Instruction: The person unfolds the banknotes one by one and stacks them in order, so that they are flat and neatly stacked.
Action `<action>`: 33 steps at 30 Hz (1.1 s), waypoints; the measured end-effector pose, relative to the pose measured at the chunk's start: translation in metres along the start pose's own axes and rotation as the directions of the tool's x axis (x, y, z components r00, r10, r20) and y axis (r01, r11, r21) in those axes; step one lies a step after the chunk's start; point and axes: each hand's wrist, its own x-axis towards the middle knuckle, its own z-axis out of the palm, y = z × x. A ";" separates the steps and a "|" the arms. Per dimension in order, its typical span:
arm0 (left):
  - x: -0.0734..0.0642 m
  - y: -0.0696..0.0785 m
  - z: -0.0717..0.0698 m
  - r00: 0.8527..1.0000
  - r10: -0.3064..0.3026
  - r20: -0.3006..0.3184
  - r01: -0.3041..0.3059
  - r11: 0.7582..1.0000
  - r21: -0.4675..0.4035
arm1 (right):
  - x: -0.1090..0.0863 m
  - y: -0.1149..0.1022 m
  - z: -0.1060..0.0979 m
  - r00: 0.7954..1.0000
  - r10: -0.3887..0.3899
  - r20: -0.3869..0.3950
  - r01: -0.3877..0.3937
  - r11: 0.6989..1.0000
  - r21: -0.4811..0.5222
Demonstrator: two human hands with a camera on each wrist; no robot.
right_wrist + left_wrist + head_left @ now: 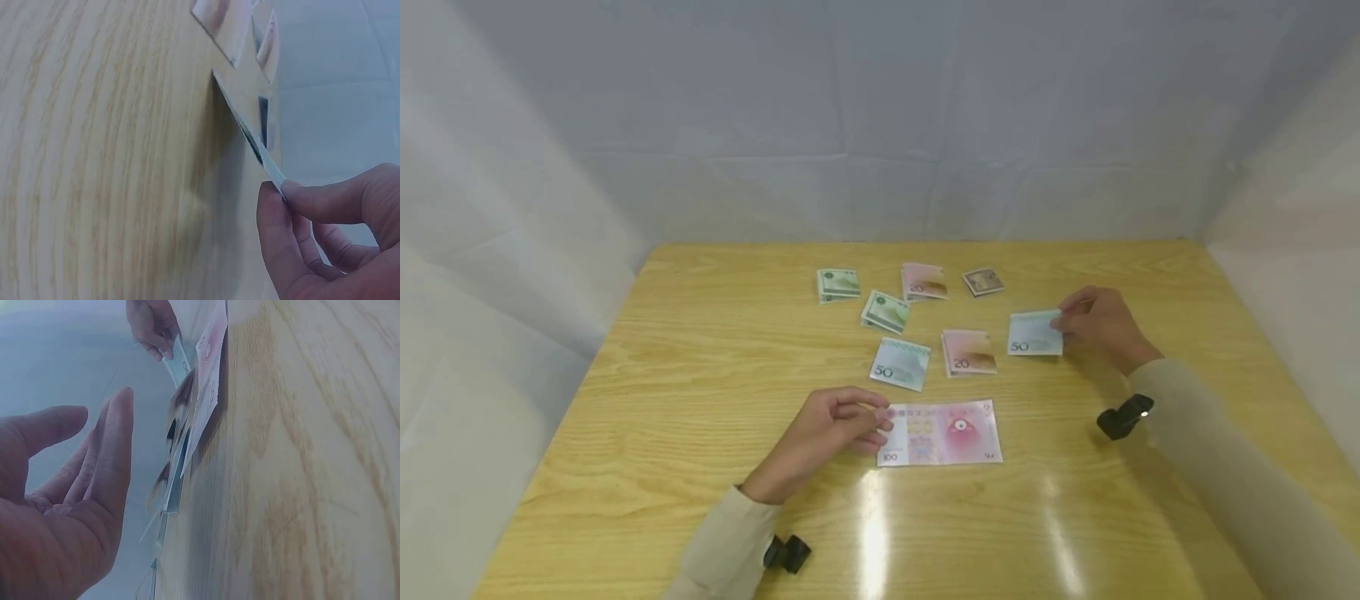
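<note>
Thumb and fingers of my right hand (1097, 325) pinch the right edge of a folded blue-green 50 banknote (1034, 333). In the right wrist view that banknote (244, 128) slants up off the wood, casting a shadow. My left hand (75, 487) holds nothing, its thumb apart from its nearly straight fingers. From the head view it overlaps the left end of an unfolded pink 100 banknote (955, 433). Behind that one lie another folded 50 banknote (901, 364) and a folded brownish-pink 20 banknote (968, 352).
Farther back on the wooden table (685, 375) are two folded green banknotes (838, 283), a second folded 20 banknote (925, 282) and a small folded brown banknote (983, 281). White cloth (887, 117) hangs behind the table and along its sides.
</note>
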 end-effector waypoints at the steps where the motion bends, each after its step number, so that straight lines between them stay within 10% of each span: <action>1: 0.000 0.000 0.000 1.000 0.002 0.000 -0.002 1.000 0.003 | -0.001 -0.001 0.000 1.000 -0.004 0.002 0.004 1.000 0.010; 33: 0.008 0.006 0.010 1.000 0.010 -0.007 -0.010 0.999 -0.053 | -0.042 -0.048 0.051 0.982 -0.146 0.117 0.122 0.974 0.188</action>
